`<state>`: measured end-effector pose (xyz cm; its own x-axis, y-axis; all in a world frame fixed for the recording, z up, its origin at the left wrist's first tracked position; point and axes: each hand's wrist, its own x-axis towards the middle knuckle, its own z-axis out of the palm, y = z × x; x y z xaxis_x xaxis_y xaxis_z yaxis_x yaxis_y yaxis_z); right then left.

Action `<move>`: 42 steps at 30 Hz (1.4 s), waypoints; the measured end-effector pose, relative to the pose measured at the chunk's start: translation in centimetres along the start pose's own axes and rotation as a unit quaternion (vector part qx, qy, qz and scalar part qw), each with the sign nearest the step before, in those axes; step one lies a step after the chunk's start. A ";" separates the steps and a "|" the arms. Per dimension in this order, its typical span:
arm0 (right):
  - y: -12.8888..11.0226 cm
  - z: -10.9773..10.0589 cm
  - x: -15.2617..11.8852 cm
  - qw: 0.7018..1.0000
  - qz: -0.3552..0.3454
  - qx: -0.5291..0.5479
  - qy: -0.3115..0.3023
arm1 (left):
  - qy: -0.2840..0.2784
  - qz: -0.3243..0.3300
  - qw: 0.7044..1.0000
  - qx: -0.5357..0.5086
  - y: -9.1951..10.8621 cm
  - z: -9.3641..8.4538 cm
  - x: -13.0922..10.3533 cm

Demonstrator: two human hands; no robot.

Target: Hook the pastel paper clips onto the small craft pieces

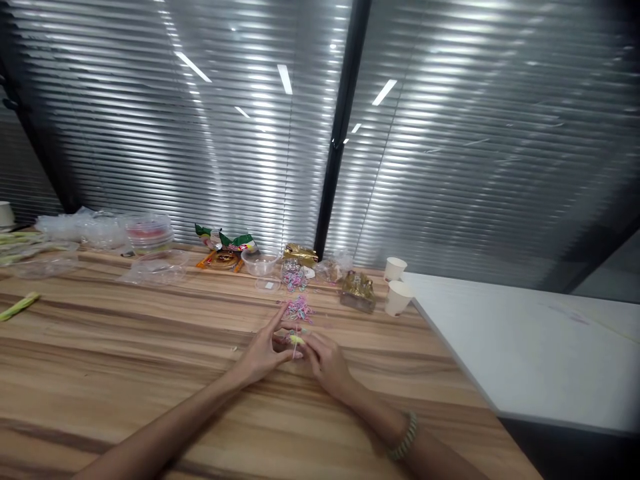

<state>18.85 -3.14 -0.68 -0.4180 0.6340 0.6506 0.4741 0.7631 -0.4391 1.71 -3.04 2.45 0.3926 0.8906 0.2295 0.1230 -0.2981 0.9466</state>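
Pinching a small yellow piece (297, 340) just on my side of the pile of coloured bands (300, 309), my right hand (324, 360) is closed on it at the fingertips. My left hand (265, 350) meets it there, index finger and thumb spread, with a thin pale strand (295, 352) stretched upright across the piece. Whether the left fingers also grip the piece, I cannot tell.

Status: piece and strand are brought together but not released — I judge this unit partway. Whether the strand encircles the piece is too small to tell. Remaining stock: the pile itself, plus a second heap of bands (295, 280) just behind it. Well left of the pile, a yellow-green strip (19, 307) lies on the worktop (150, 373) — finished or unused, I cannot tell.
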 end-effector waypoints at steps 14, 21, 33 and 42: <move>0.0 -0.2 0.0 0.992 0.101 0.012 0.080 | -0.019 0.026 0.999 -0.031 -1.6 1.2 -0.2; 0.7 0.1 0.3 0.979 0.183 0.013 0.086 | 0.032 0.084 0.994 0.062 0.9 1.8 -1.2; -0.1 -0.4 0.1 0.999 -0.019 0.035 -0.012 | 0.022 -0.016 0.983 -0.179 -0.7 0.9 0.5; 0.9 -0.3 -0.1 0.992 -0.054 -0.109 -0.020 | 0.079 -0.090 0.970 -0.212 0.8 0.2 0.3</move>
<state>19.51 -2.52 -0.95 -0.5046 0.5573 0.6594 0.5784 0.7852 -0.2211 2.12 -3.13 3.24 0.2499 0.9669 0.0518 -0.2234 0.0055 0.9747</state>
